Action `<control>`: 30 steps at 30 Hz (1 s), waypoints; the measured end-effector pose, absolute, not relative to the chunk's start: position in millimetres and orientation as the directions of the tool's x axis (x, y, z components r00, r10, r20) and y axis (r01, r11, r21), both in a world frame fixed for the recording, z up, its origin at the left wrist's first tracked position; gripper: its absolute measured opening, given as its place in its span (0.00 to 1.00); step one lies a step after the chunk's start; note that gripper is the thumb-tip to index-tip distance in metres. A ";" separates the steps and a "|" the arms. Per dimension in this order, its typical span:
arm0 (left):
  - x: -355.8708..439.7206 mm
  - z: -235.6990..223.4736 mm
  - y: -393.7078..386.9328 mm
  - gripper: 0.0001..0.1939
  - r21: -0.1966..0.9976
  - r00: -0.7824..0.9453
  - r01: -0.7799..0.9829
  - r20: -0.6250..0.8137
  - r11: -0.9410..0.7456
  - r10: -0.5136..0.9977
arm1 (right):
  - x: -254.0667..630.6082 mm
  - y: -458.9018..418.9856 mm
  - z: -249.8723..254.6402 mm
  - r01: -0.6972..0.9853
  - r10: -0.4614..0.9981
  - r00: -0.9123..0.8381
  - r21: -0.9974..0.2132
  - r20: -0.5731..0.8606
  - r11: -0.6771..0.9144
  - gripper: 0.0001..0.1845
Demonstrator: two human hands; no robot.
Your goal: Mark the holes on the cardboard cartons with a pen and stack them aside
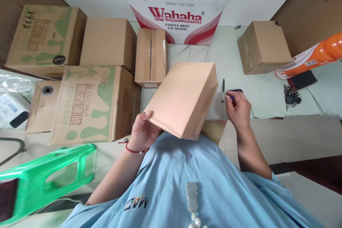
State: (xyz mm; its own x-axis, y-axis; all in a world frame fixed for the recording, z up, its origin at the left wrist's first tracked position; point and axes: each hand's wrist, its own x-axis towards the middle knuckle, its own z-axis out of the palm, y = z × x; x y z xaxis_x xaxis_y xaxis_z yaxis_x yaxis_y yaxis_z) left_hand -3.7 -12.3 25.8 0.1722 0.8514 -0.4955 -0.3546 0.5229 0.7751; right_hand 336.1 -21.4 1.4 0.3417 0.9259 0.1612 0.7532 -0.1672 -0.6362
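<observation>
My left hand (144, 130) grips the lower left corner of a plain brown cardboard box (184, 96), its thumb on the top face. The box is tilted in front of my blue shirt, its far corner reaching over the table. Off to the right, apart from the box, my right hand (239, 108) is closed with thumb and forefinger together. Whether anything is between those fingertips cannot be made out. Just behind them lies a dark blue-black flat object (236, 91), partly hidden by the hand. A slim dark pen (223, 91) lies on the table between box and hand.
Several cardboard boxes crowd the left, among them a coconut carton (88, 105). A Wahaha water carton (179, 10) stands at the back. To the right are a small box (264, 48), an orange bottle (315, 55) and keys (291, 94). A green stool (48, 181) stands lower left.
</observation>
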 end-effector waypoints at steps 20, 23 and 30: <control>-29.1 4.4 -6.1 0.45 0.979 0.362 0.127 -0.197 0.161 0.911 | 343.4 28.6 -21.4 0.907 0.917 0.390 -0.134 -0.088 -0.399 0.29; -32.3 11.8 4.1 0.39 0.937 0.361 0.209 -0.339 0.279 0.869 | 344.4 49.8 -20.7 0.913 0.916 0.366 -0.125 -0.164 -0.387 0.25; -23.2 22.8 15.7 0.40 0.932 0.254 0.233 -0.332 0.276 0.908 | 344.5 58.1 -29.2 0.768 0.896 0.415 -0.466 -0.160 -0.439 0.11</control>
State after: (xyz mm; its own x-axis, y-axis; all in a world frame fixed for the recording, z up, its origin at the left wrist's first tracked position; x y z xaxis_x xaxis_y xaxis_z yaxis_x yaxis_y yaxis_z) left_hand -23.2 15.7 22.8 0.2538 0.9084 -0.3322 0.2334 0.2758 0.9325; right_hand 344.5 58.1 -29.2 0.4152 0.8956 -0.1598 0.7680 -0.4392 -0.4660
